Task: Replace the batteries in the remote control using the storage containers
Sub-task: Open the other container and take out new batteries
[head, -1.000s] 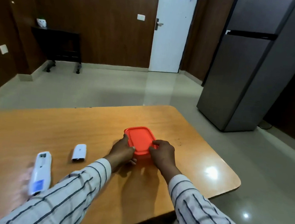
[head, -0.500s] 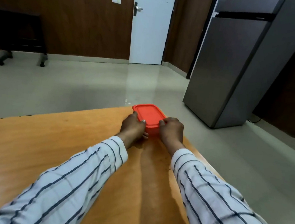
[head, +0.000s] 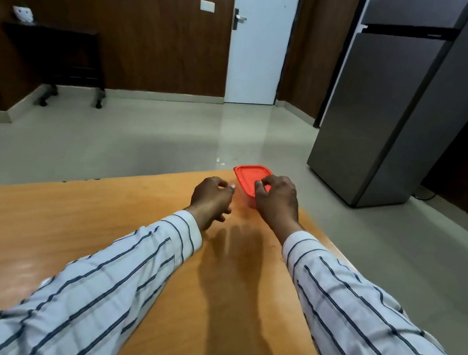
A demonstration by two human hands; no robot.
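Both arms in striped sleeves reach forward over the table (head: 102,250). The right hand (head: 278,201) lies on the near side of the red container (head: 249,176) at the far table edge, fingers curled on its lid. The left hand (head: 210,196) is just beside it, loosely curled, holding nothing

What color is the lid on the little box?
The lid is orange-red, seen best in the head view, under the right hand.
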